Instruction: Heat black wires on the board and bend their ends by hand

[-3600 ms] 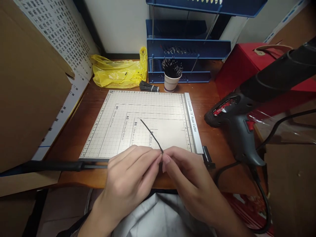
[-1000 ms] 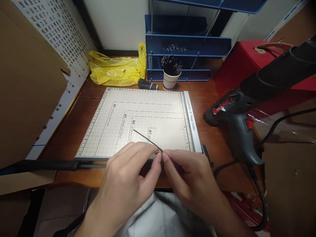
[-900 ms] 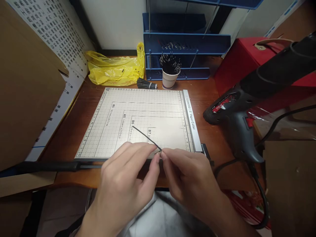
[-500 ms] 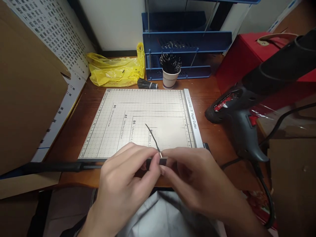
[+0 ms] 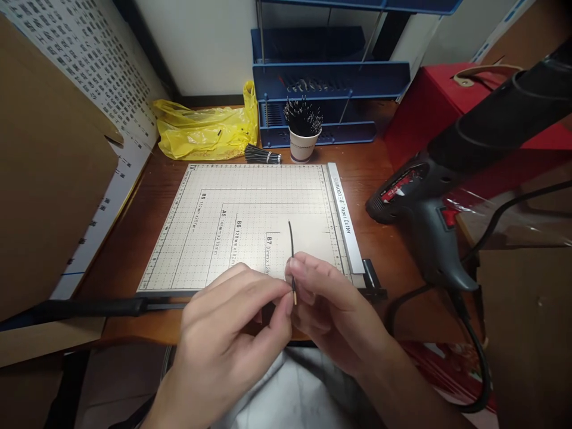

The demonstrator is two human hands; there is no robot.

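A short, thin black wire (image 5: 292, 238) stands nearly upright between my hands, above the front edge of the paper cutter (image 5: 179, 238). Its lower tip is bare and copper-coloured. My right hand (image 5: 344, 304) pinches the wire along its middle between thumb and forefinger. The other right-hand fingers curl behind. Just at the lower end, my left hand (image 5: 236, 322) holds the wire between thumb and forefinger tips, beside the bare tip. Its remaining fingers are bent and partly hidden.
Behind the cutter are a paper cup (image 5: 304, 146) full of black wires, a tied wire bundle (image 5: 263, 155), a yellow plastic bag (image 5: 201, 131) and a blue rack (image 5: 330, 80). A heat gun (image 5: 420, 202) lies at right, by a red box (image 5: 429, 101). Cardboard (image 5: 49, 155) stands at left.
The wire has swung from leaning left to nearly upright. My right hand has turned and its fingertips have moved up along the wire. The left hand keeps nearly the same place.
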